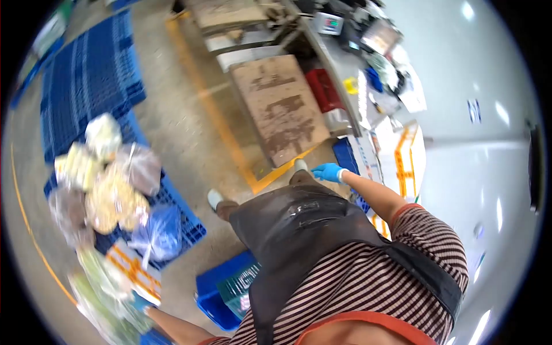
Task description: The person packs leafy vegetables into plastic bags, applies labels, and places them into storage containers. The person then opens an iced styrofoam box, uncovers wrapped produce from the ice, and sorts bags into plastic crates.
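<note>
My left hand (141, 301), in a blue glove, is at the lower left against a clear plastic bag of long green vegetables (106, 299). Its fingers are mostly hidden and blurred, so I cannot tell whether they grip the bag. Close by lies a white box with orange tape (135, 270). My right hand (329, 172), also blue-gloved, hangs beside my dark apron (299, 215) with its fingers stretched out, holding nothing. It is nearest to a blue container (345, 156) and the large brown-topped board (280, 106).
Several filled plastic bags (115, 195) sit on a blue pallet (192, 227) to the left, with more blue pallets (86, 80) beyond. A blue crate (213, 287) stands by my legs. A cluttered metal table (339, 52) holds a scale (329, 23). Yellow lines (215, 123) mark the floor.
</note>
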